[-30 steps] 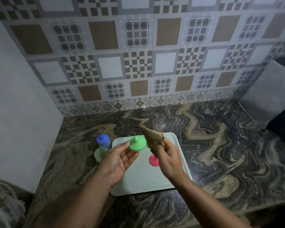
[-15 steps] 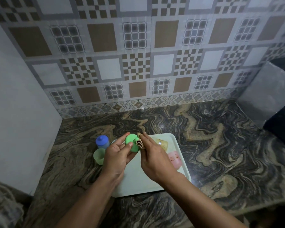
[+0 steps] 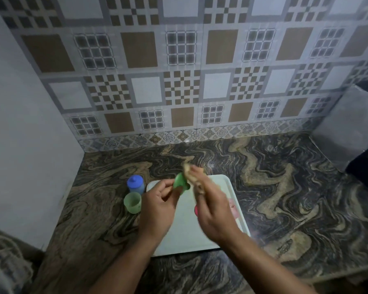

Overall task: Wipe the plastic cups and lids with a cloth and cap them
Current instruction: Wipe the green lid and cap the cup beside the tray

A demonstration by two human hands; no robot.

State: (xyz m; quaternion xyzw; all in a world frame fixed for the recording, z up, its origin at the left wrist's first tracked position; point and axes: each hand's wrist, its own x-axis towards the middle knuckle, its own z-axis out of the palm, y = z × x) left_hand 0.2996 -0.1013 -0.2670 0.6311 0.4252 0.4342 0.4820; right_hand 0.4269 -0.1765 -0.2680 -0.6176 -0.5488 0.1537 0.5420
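green lid [image 3: 180, 183]: no lettering can be read
blue-capped cup [image 3: 135, 184]: no label or brand shows
pale green cup [image 3: 132, 202]: plain, no print visible
tray [image 3: 232, 187]: bare rim, no mark
pink cup [image 3: 233, 209]: faint dark specks (too blurred to tell if print or pattern)
wall tiles [image 3: 181, 90]: checks and grids only, no words or numbers

wall beyond the hands: patterned brown-grey tiles [image 3: 179, 81] | counter under them: swirled dark marble [image 3: 285, 198] | left of them: plain pale panel [image 3: 26, 145] | light: dim
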